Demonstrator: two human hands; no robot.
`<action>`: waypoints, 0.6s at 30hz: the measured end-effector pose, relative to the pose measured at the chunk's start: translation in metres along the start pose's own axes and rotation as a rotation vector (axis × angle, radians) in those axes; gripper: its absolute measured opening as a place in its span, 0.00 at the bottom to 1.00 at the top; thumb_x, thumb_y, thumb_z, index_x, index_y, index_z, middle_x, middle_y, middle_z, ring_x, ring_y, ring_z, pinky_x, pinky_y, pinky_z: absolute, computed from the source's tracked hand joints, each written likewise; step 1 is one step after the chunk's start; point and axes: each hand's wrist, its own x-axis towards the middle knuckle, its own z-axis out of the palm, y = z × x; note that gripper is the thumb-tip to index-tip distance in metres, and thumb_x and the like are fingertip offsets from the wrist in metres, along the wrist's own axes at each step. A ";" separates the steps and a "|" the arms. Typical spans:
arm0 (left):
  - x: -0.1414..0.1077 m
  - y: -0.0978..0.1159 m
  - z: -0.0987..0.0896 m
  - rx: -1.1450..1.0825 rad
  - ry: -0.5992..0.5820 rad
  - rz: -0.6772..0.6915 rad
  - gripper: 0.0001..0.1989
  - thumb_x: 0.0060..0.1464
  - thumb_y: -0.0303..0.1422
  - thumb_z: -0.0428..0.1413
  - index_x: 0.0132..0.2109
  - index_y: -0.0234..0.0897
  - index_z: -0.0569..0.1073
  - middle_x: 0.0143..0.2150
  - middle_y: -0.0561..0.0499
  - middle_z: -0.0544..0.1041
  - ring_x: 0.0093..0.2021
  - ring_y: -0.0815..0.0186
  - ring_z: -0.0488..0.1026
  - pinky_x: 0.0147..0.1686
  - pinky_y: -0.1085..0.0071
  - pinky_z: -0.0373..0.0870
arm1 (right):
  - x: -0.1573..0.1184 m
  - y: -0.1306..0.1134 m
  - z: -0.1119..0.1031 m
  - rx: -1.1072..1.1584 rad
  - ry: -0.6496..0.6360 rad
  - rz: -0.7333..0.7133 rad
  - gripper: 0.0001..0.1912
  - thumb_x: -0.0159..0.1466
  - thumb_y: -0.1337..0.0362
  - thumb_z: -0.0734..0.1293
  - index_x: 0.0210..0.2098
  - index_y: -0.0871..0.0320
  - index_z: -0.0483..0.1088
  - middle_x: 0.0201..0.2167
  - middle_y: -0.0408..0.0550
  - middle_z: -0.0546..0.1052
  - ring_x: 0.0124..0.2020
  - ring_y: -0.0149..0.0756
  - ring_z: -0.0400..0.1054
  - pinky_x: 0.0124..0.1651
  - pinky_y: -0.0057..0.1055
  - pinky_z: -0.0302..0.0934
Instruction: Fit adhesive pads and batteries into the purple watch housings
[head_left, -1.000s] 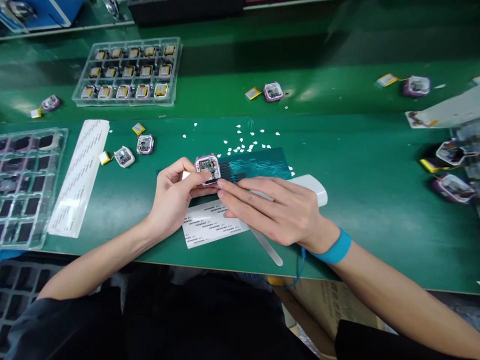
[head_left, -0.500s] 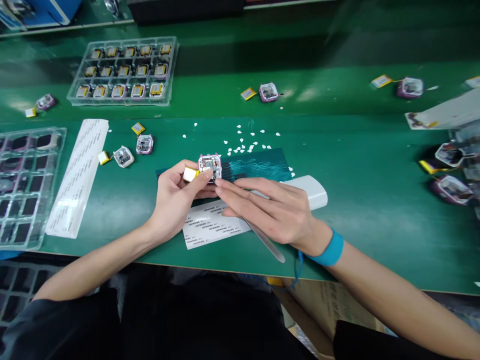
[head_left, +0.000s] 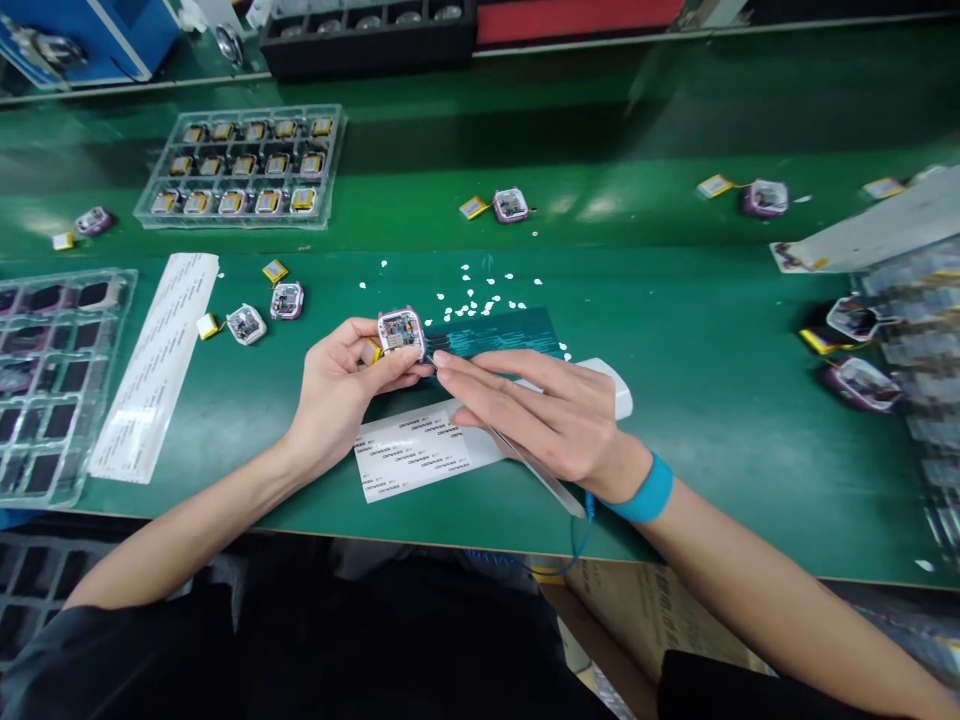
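Note:
My left hand (head_left: 341,375) pinches a small square watch case (head_left: 400,330) with a pinkish-purple rim, its circuit board facing up. A yellow-edged battery (head_left: 373,350) shows partly beside the case at my fingers. In my right hand (head_left: 544,410) is a pair of thin metal tweezers (head_left: 544,478), their rounded rear end pointing back toward me. Their tip lies close to the lower right corner of the case; whether it touches is hidden by my fingers. Beneath my hands are a printed white label sheet (head_left: 412,458) and a dark teal mat (head_left: 517,328).
Small white stickers (head_left: 471,307) are scattered beyond the mat. A clear tray (head_left: 232,216) of watch cases stands at the back left, another tray (head_left: 75,385) at left. Opened cases (head_left: 286,300) with batteries lie around. A white object (head_left: 619,388) is partly under my right hand.
The whole view has shifted. The case is tilted a little differently in my left hand, and its battery is now mostly hidden. The tweezers remain in my right hand by the case.

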 end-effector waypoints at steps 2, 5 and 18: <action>0.001 0.002 0.000 0.045 -0.003 0.018 0.16 0.45 0.28 0.72 0.39 0.35 0.75 0.32 0.51 0.83 0.28 0.67 0.82 0.33 0.74 0.80 | -0.001 0.002 -0.002 -0.028 0.013 0.006 0.15 0.70 0.66 0.69 0.56 0.55 0.76 0.50 0.46 0.83 0.44 0.36 0.79 0.44 0.31 0.78; 0.024 0.006 -0.003 0.157 0.035 0.152 0.18 0.44 0.27 0.71 0.42 0.35 0.74 0.30 0.52 0.82 0.24 0.68 0.79 0.29 0.73 0.77 | -0.002 0.005 -0.002 -0.063 0.034 0.026 0.15 0.69 0.66 0.70 0.55 0.57 0.76 0.49 0.47 0.83 0.44 0.36 0.79 0.43 0.30 0.77; 0.058 0.076 0.002 0.769 -0.026 0.634 0.09 0.52 0.21 0.65 0.37 0.41 0.80 0.42 0.55 0.80 0.55 0.60 0.69 0.67 0.63 0.55 | -0.005 0.011 0.007 -0.139 0.032 0.095 0.12 0.72 0.65 0.67 0.51 0.61 0.77 0.46 0.49 0.84 0.42 0.34 0.75 0.40 0.29 0.72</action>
